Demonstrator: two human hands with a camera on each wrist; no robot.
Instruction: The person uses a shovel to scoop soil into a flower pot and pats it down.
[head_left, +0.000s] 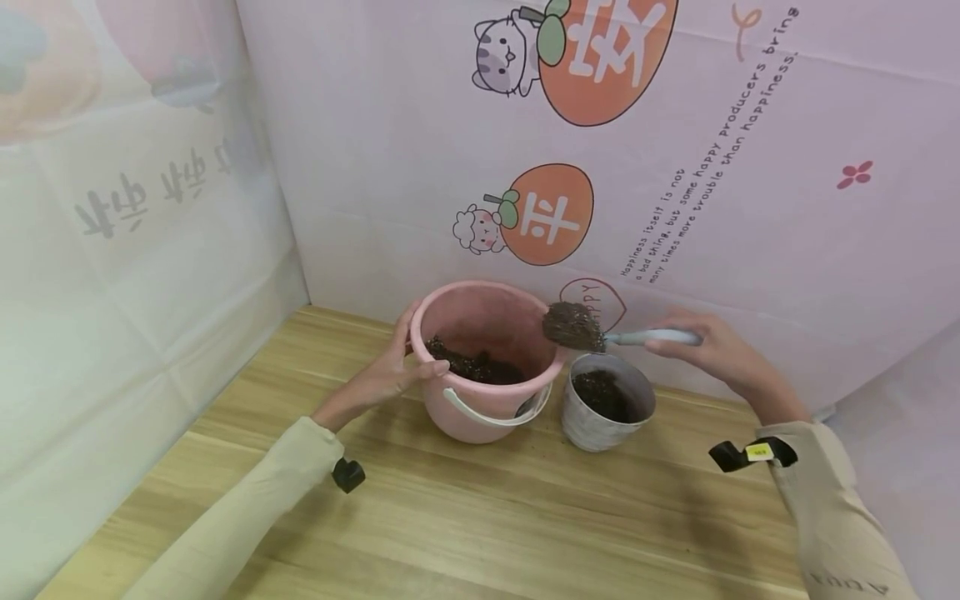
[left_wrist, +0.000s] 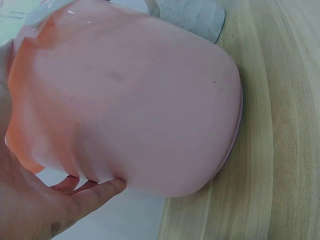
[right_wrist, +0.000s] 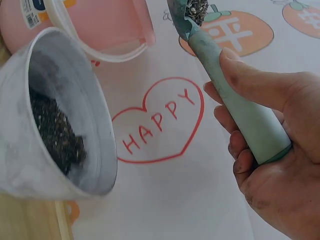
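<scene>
Sleeves (head_left: 247, 500), then bucket (head_left: 455, 421) and pot (head_left: 592, 432) with soil (head_left: 477, 367)

Tally: we count two grips, one left grip (head_left: 392, 364) and one right grip (head_left: 708, 346). Vessels, two: one pink bucket (head_left: 456, 419), bearing one white handle (head_left: 480, 417), and one grey pot (head_left: 588, 429). Tools, one: a trowel (head_left: 637, 337). We log three portions of dark soil (head_left: 603, 398): one in the bucket, one in the pot, one on the trowel. Sleeves (head_left: 247, 500), two; black wrist mounts (head_left: 348, 475), two. We note one worktop (head_left: 480, 517). On the back sheet (head_left: 412, 167), head view, we record two orange fruit prints (head_left: 562, 92), two cartoon animals (head_left: 501, 57), one red heart (head_left: 611, 304), one pink flower (head_left: 855, 175), three lines of English print (head_left: 720, 142).
</scene>
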